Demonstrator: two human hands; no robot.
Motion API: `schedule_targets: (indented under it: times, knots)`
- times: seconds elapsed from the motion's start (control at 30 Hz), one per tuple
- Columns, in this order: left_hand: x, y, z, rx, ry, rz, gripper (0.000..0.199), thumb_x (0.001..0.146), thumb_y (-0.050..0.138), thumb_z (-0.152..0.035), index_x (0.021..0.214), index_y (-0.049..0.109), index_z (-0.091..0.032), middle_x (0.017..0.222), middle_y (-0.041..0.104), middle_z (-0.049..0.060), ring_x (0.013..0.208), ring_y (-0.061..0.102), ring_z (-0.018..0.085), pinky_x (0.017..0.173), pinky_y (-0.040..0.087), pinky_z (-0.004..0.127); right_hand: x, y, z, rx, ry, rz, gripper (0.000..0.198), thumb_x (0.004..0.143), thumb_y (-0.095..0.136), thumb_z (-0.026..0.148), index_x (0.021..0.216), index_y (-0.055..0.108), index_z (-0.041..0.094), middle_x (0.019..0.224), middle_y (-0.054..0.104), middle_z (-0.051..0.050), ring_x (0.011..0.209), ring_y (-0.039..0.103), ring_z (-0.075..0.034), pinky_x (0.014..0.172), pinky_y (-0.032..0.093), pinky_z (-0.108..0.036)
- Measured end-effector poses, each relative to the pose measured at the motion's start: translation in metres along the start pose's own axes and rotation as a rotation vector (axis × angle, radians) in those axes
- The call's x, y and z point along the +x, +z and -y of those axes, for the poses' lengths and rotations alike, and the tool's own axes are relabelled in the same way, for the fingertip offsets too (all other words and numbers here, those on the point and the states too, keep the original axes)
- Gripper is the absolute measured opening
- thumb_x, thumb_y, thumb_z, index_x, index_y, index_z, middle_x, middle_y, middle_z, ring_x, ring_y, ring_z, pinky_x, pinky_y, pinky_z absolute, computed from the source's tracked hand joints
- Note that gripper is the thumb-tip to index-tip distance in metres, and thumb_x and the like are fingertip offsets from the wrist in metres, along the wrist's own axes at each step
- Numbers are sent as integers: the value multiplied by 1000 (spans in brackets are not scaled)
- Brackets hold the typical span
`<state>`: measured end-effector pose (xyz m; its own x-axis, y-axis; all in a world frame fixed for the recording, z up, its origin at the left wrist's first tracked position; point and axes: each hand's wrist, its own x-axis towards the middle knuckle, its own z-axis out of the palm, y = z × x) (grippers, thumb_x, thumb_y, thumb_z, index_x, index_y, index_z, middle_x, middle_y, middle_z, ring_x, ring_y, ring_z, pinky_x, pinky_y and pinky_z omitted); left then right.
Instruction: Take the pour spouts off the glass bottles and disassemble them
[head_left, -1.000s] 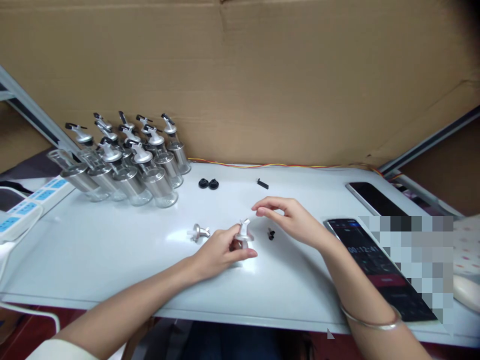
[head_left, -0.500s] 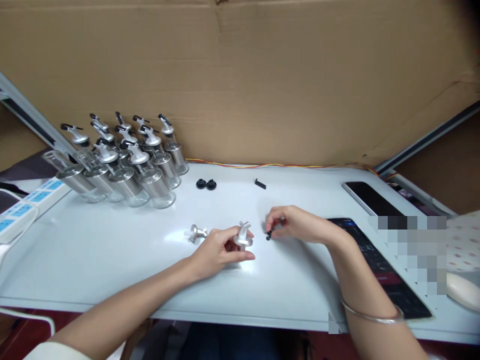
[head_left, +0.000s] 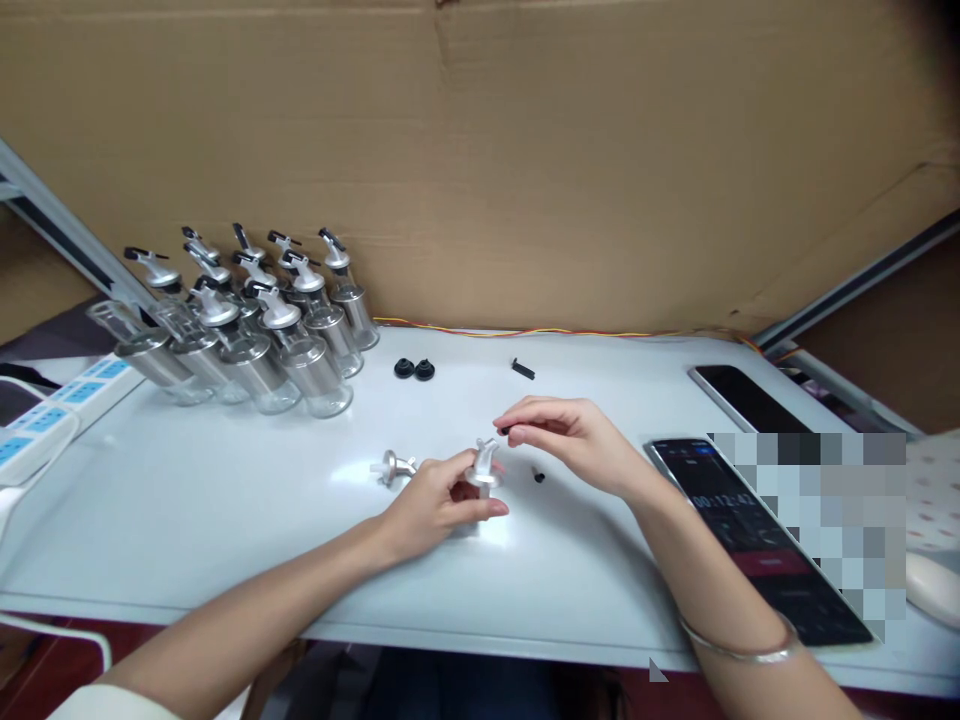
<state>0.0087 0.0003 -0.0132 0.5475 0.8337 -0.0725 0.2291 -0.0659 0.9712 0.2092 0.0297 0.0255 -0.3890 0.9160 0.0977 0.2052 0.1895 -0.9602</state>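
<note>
A silver pour spout (head_left: 485, 465) is held upright in my left hand (head_left: 435, 505), near the middle of the table. My right hand (head_left: 566, 435) pinches a small black part (head_left: 503, 431) close to the spout's tip; the fingers hide most of it. Below that hand, another small black piece (head_left: 539, 478) lies on the table. Left of my left hand rests a second silver spout (head_left: 394, 468) on its side. Two round black stoppers (head_left: 414, 369) sit side by side farther back, and a thin black lever (head_left: 523, 369) lies to their right.
Several glass bottles (head_left: 315, 385) with steel bands stand at the back left, most topped with spouts. A white power strip (head_left: 67, 405) runs along the left edge. Two phones, one showing a timer (head_left: 724, 500) and one dark (head_left: 739, 395), lie right. Cardboard (head_left: 525, 170) walls the back.
My right hand has risen from the table and moved left to the spout's tip, carrying a small black part. The left hand keeps its hold on the spout.
</note>
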Motion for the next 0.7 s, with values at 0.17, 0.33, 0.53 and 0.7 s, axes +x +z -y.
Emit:
schedule_targets:
  times: [0.17, 0.33, 0.53, 0.7]
  knots:
    - [1, 0, 1, -4, 13, 0, 40, 74, 68, -44, 101, 61, -15, 66, 55, -2, 60, 48, 11, 60, 39, 22, 0, 3, 0, 133, 17, -54, 19, 67, 76, 35, 78, 71, 19, 78, 71, -3, 72, 65, -15, 69, 53, -30]
    - [1, 0, 1, 3, 28, 6, 39, 74, 68, -44, 99, 61, -15, 69, 56, -2, 60, 48, 11, 60, 39, 22, 0, 5, 2, 133, -28, -12, 17, 69, 76, 36, 76, 74, 20, 81, 71, -5, 74, 65, -16, 69, 54, -30]
    - [0, 0, 1, 0, 37, 16, 37, 75, 67, -42, 100, 61, -15, 68, 54, -3, 59, 46, 10, 58, 38, 21, -1, 6, 1, 144, -6, -26, 16, 68, 76, 33, 76, 73, 19, 80, 72, -5, 73, 66, -16, 69, 55, -30]
    - [0, -1, 1, 11, 42, 20, 37, 76, 66, -43, 99, 61, -15, 69, 53, -2, 60, 45, 10, 59, 38, 21, -1, 6, 0, 123, 2, -41, 20, 67, 77, 36, 75, 72, 18, 78, 72, -5, 72, 67, -17, 69, 55, -32]
